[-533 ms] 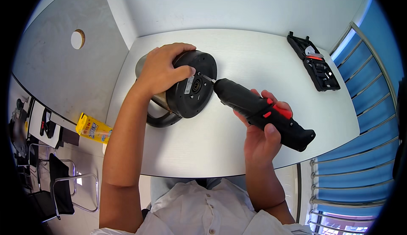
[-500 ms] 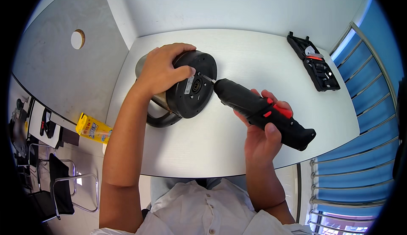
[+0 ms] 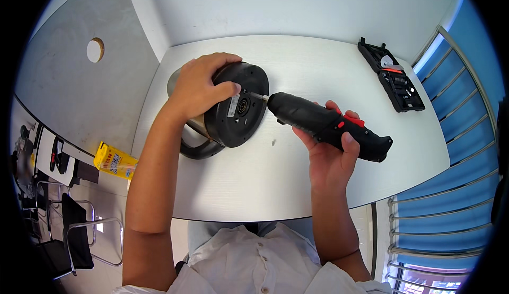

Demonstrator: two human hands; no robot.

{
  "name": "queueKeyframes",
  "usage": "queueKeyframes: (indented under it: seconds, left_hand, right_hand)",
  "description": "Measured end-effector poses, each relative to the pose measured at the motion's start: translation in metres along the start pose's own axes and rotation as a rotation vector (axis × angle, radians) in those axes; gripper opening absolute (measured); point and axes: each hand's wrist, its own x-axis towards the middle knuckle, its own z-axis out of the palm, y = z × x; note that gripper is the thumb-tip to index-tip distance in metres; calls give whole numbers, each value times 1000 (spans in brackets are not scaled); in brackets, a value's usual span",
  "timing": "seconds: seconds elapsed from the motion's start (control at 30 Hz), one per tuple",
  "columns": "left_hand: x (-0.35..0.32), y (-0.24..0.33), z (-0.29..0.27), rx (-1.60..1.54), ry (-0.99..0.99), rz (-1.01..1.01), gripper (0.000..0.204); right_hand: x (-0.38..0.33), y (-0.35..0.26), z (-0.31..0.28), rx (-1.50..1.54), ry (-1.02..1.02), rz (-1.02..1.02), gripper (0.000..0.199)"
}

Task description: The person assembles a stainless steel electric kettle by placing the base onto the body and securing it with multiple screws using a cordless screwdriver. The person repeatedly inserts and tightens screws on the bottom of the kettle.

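Two hands busy, left to right:
floor, far left: yellow box [image 3: 115, 161] lying down there, dark chair [image 3: 74, 238] near it
left hand [image 3: 199, 90]: my fingers curled over the top of the kettle's base, thumb on the black underside, gripping firm
kettle [image 3: 222, 108]: on its side on the white table [image 3: 318, 60], black round base facing right, metal body behind my hand, dark handle loop [image 3: 193, 148] low against the table
bit [image 3: 258, 96]: short metal tip touching the base just right of its centre socket
electric screwdriver [image 3: 326, 124]: black body, red switch, held off the table, nose aimed left at the base
right hand [image 3: 328, 153]: wrapped round the driver's middle from below, fingers closed over the top, thumb on the near side
small dark speck [image 3: 273, 143]: on the table under the driver nose, can't tell what it is
black bit case [image 3: 392, 81]: open, far right corner of the table, well apart from both hands
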Motion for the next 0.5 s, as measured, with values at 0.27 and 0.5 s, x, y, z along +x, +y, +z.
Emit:
queueKeyframes:
  seconds: [0.27,0.5]
  left_hand:
    - [-1,0,1,-14,-23,-6,58]
    - [1,1,2,26,-30,15,58]
  right_hand:
    - [3,-1,-7,-11,9,24,38]
    - [0,1,0,8,58,-3,40]
